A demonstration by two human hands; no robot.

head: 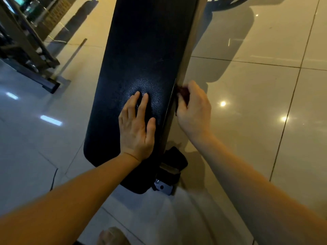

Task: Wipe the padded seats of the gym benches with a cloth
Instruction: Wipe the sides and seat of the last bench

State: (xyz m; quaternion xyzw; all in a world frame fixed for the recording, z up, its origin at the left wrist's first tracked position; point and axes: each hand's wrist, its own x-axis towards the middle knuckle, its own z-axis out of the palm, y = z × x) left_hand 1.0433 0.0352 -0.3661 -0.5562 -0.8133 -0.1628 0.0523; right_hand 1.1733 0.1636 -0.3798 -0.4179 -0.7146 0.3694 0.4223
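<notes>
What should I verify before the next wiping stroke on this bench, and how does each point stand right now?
1. Cloth held: the right hand grips the dark cloth. Ok.
2. Cloth on the bench: it sits against the right side edge of the padded seat. Ok.
3. Bench steadied: the left hand rests flat on the pad. Ok.
4. Top surface already wiped: only a glare patch shows. Cannot tell.
5. Cloth clean enough: mostly hidden by the fingers. Cannot tell.
</notes>
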